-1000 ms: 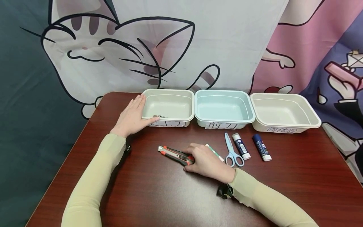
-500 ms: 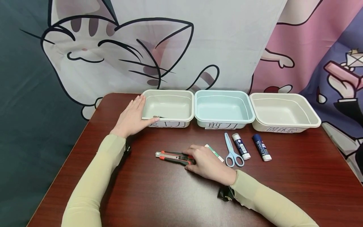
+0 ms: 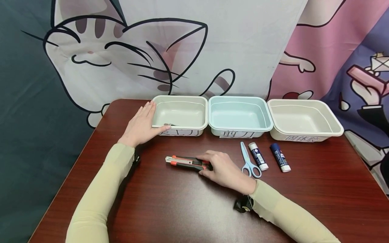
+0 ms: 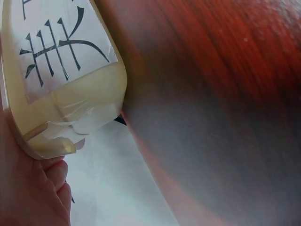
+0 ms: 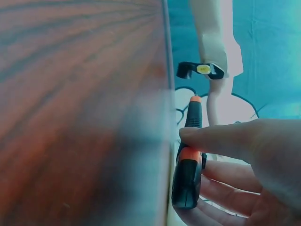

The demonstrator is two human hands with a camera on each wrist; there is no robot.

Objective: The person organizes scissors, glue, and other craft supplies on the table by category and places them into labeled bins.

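My right hand (image 3: 226, 170) pinches a utility knife (image 3: 185, 162) by its rear end, thumb on one side and fingers on the other. The knife has a black and orange body, and its silver tip points left. In the right wrist view the knife (image 5: 187, 181) is seen end-on, close to the table surface; I cannot tell if it touches. My left hand (image 3: 141, 125) rests with straight fingers along the left side of the left cream bin (image 3: 182, 132), thumb across its front rim. A small dark item (image 3: 169, 125) shows inside that bin, mostly hidden.
A light blue bin (image 3: 240, 126) and another cream bin (image 3: 305, 133) stand in line to the right, with handwritten labels. In front lie light blue scissors (image 3: 250, 165), a white-capped glue stick (image 3: 258, 157) and a blue-capped glue stick (image 3: 280, 158). A printed curtain (image 3: 194, 50) hangs behind.
The utility knife has turned to lie more level across the view and shifted slightly with my right hand. A white and green strip beside that hand is now hidden. My left hand stays put.
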